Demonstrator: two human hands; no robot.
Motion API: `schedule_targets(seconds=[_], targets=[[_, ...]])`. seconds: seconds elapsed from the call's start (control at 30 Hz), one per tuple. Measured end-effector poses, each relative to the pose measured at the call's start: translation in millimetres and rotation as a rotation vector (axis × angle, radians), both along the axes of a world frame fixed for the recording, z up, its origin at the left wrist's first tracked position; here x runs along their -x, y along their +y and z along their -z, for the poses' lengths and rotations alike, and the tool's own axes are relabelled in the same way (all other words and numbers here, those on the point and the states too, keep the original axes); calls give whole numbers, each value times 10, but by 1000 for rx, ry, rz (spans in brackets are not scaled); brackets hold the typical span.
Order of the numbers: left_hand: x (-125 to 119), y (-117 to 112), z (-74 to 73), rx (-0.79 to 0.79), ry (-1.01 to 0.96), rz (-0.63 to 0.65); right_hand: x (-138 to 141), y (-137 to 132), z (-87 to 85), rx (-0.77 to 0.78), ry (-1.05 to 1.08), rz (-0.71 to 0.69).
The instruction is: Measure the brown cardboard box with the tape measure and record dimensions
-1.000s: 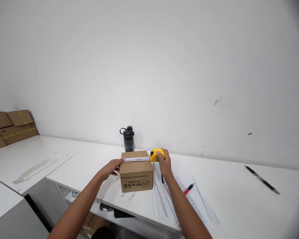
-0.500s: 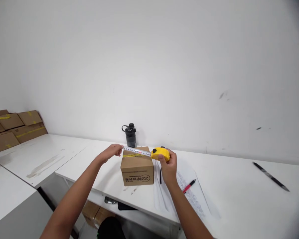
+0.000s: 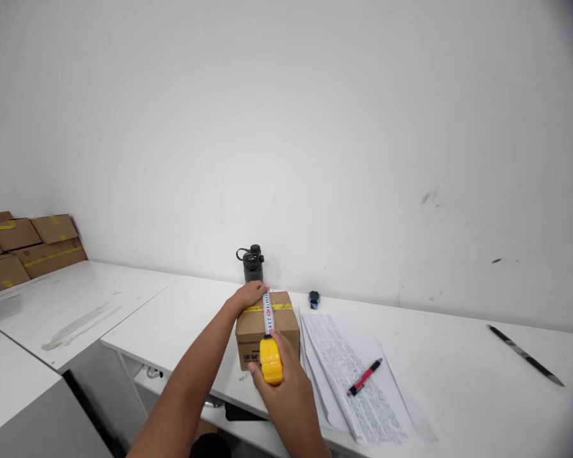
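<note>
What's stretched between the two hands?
In the head view, the white blade of the yellow tape measure crosses the cardboard box, left hand to right hand.

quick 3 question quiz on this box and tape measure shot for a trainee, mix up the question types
1. Which hand grips the yellow case of the tape measure? A) left hand B) right hand C) neither
2. True or false: the red pen lies on top of the cardboard box.
3. Fill in: the dark bottle stands ___ the box, by the wall.
Key: 1 B; the left hand pins the blade's end at the box's far edge. 2 False; the pen lies on the papers. 3 behind.
</note>
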State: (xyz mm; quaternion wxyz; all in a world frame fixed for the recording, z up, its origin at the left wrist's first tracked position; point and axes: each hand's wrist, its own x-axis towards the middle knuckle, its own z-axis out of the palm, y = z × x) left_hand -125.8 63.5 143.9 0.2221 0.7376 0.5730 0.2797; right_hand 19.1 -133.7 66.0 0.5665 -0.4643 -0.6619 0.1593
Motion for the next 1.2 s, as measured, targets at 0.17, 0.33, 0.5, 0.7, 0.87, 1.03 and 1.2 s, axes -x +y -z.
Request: schedule_targets(seconds=[0.17,0.33,0.5,0.7,0.87,1.03,1.2], targets=[[72,60,168,33,-71,40,8,130,48,-19,-100,11],[100,135,159,64,-115,80,61,130,131,-18,-80,48],[130,160,240,82,-112,68,97,109,217,-35,-54,61],[107,135,272,127,-138,72,97,112,307,-90,-11,63],[81,99,241,147,-141,69,95,233,227,-57,42,95],[70,93,220,144,-138,68,125,324,-5,10,2,70],[61,92,217,135,-145,71,79,370,-317,171,-51,48]])
